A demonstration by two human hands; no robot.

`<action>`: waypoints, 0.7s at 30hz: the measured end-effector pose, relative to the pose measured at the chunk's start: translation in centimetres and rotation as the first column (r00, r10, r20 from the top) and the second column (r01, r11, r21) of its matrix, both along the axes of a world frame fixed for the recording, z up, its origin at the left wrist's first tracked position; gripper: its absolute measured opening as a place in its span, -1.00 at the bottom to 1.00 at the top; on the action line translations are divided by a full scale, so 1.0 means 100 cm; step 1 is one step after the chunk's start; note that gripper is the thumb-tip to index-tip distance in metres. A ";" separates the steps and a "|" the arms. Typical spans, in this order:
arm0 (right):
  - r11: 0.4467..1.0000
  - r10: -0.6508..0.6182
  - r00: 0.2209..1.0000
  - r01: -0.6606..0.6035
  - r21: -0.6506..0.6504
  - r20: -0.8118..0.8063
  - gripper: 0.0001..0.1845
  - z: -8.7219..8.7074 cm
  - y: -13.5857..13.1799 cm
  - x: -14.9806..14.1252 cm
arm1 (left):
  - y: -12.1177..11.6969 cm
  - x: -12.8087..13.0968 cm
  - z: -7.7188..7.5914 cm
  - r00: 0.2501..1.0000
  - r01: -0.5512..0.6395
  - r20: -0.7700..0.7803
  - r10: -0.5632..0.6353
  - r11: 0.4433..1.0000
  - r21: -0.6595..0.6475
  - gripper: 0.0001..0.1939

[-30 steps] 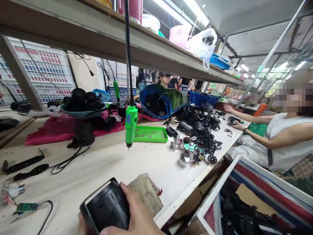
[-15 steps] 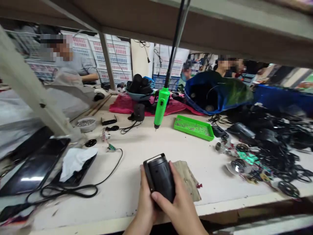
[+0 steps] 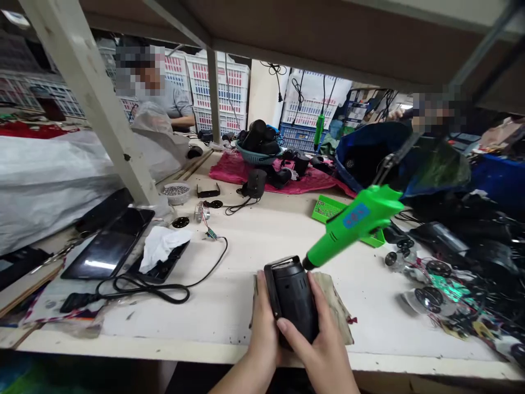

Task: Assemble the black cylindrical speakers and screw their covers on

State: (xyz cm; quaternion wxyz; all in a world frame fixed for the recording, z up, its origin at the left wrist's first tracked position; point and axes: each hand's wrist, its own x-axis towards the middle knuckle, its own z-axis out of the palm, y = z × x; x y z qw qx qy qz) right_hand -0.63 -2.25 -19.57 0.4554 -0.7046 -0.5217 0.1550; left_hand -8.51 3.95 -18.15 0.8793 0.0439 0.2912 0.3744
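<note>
Our left hand [image 3: 262,328] and right hand [image 3: 322,345] clasp the black plastic housing [image 3: 292,298] from both sides, steadying it upright over a worn cloth pad [image 3: 338,298] on the bench [image 3: 246,262], with the green electric screwdriver [image 3: 353,227] tilted, its tip just beside the housing.

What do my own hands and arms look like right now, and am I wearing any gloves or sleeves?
Your left hand and right hand are bare, with short fingernails. No gloves, rings, watch or sleeves show, down to where your arms leave the bottom edge of the view.
</note>
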 end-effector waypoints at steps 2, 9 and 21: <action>0.999 0.001 0.998 -0.004 0.044 0.060 -0.16 0.002 -0.001 -0.004 | 0.000 0.000 -0.001 0.999 0.020 0.049 -0.018 0.999 -0.046 -0.19; 0.998 0.049 0.987 -0.053 -0.020 -0.153 -0.19 0.022 0.002 0.012 | 0.007 -0.004 -0.002 0.997 0.049 0.051 -0.051 0.998 0.029 -0.16; 0.984 -0.061 0.961 0.012 -0.180 -0.270 -0.19 0.026 -0.011 0.078 | 0.014 -0.023 -0.010 0.998 0.041 0.056 -0.037 0.996 -0.075 -0.24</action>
